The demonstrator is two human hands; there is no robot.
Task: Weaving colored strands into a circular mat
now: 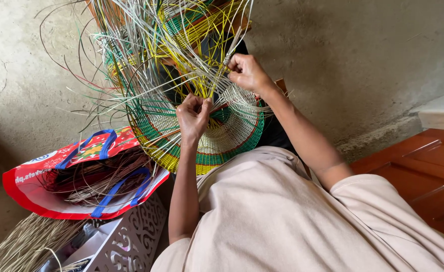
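A round woven piece (217,138) with white, green, yellow and red bands rests on my lap, and many loose strands (151,45) fan out from its far edge. My left hand (193,115) pinches strands close to the weave's middle. My right hand (247,73) sits higher and to the right, fingers closed on a thin yellow and white strand (221,70) that runs down toward the weave.
A red shopping bag (35,194) with blue handles, full of dry strands, stands at the left on a white cut-out stand (131,236). A bundle of straw-coloured fibre (20,247) lies at bottom left. An orange wooden surface (428,171) is at the right. The floor is bare concrete.
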